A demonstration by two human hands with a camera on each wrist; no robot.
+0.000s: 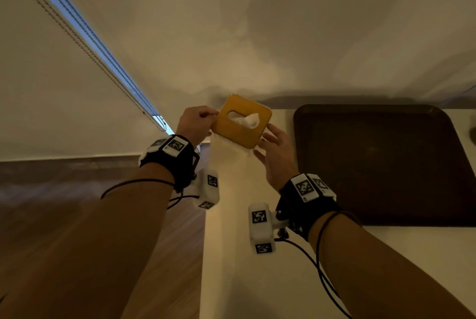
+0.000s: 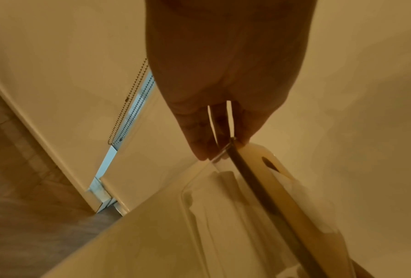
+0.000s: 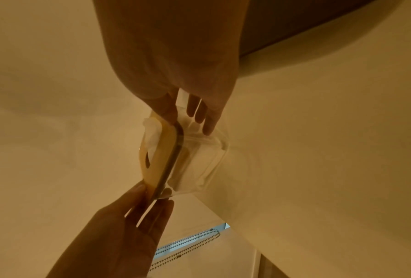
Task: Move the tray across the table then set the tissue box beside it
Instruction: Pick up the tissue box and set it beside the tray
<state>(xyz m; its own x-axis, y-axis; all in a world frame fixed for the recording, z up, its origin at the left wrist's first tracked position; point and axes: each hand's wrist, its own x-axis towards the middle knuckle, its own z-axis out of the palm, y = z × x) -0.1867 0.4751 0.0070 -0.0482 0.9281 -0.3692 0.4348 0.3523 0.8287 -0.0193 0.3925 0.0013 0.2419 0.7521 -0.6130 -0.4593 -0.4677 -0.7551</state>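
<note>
The tissue box (image 1: pixel 242 120) has a wooden lid, a clear body and a white tissue poking out. It is at the far left corner of the white table (image 1: pixel 257 267), between both hands. My left hand (image 1: pixel 212 119) pinches the lid's left corner, thumb on top, which the left wrist view shows close up (image 2: pixel 221 148). My right hand (image 1: pixel 265 138) holds the box's right side, thumb on the lid and fingers along the clear body (image 3: pixel 188 126). I cannot tell whether the base touches the table. The dark brown tray (image 1: pixel 373 164) lies flat to the right of the box.
The table's left edge (image 1: pixel 203 241) drops to a wooden floor (image 1: pixel 77 215). A blind's bead chain (image 1: pixel 103 61) hangs on the wall at the left. A wall runs close behind the table. A small dark object (image 1: pixel 472 133) shows at the right edge.
</note>
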